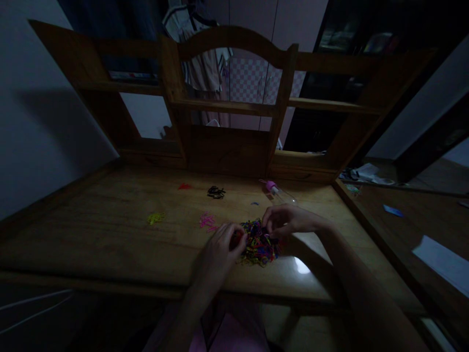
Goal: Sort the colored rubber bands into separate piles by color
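- The mixed heap of small coloured pieces (259, 248) lies on the bench (124, 249), between and just below the fingertips of both hands, with no single long axis to read
- Left hand (219, 243): at the heap's left edge, grip narrow, thumb near fingers; whether it holds a piece, I cannot tell
- Right hand (287, 219): over its upper right edge, fingers curled in, contents hidden
- Pink pieces (207, 221) lie beyond the left hand, the nearer one
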The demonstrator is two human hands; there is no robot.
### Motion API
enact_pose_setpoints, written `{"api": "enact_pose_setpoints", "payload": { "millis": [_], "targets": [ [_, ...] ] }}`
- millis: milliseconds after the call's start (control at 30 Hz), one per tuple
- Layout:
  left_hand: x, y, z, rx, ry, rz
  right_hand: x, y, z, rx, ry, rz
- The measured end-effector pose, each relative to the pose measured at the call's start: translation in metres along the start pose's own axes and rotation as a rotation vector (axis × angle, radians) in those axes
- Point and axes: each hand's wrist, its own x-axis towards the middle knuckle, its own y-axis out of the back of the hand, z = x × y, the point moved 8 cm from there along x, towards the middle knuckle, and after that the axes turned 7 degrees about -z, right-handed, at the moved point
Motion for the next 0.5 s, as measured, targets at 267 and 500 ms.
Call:
{"api": "enact_pose_setpoints", "payload": {
  "millis": [267,500],
  "targets": [
    [-0.0009,0.0044,0.0059,-0.033,0.003,-0.006,0.0017,-0.0032,0.0006,0.007,-0.012,-0.003],
    [-0.0013,0.0057,0.0038,-0.051,-0.007,0.017,0.0014,-0.0027,-0.0057,-0.035,0.017,0.01]
  ]
}}
